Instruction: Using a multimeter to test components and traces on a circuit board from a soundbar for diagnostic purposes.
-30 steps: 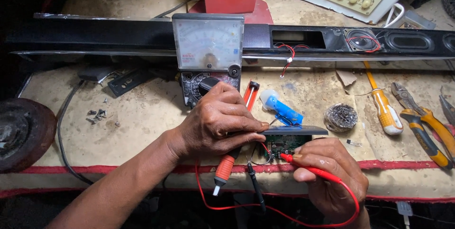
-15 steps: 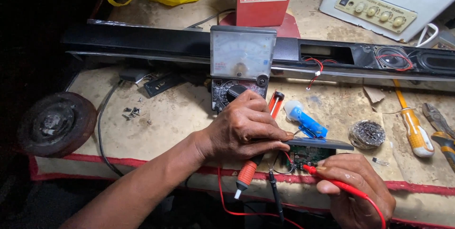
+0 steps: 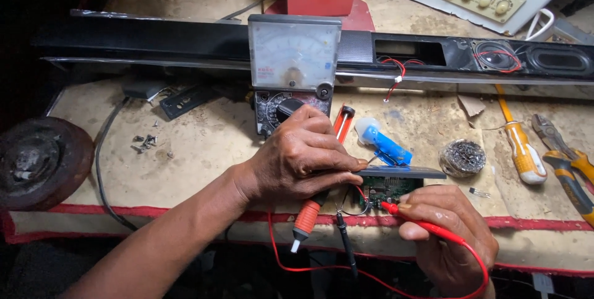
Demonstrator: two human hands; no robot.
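Head view: a worn, stained bench (image 3: 204, 150) with a red front edge carries an opened black soundbar (image 3: 185, 39) across the back, an analog meter (image 3: 294, 67) propped against it, and pliers (image 3: 566, 163) and a screwdriver (image 3: 523, 153) off to the right. A steel-wool pad (image 3: 462, 158) and a blue cylinder (image 3: 387, 147) lie just behind the work.

The circuit board (image 3: 387, 189) sits at the near edge of the bench, directly between the two hands, its long axis running left to right under a dark strip (image 3: 402, 172). The left hand (image 3: 303, 163) comes in from the left and lies over the board's left end, fingers curled down onto it; an orange-handled tool (image 3: 307, 218) pokes out below the palm, though whether the hand grips it I cannot tell. The right hand (image 3: 448, 237) rises from below right, closed around the red probe (image 3: 427, 225), whose tip touches the board's front edge. The black probe (image 3: 343, 237) hangs loose below the board. Both hands are on the board; the right does the pointing.
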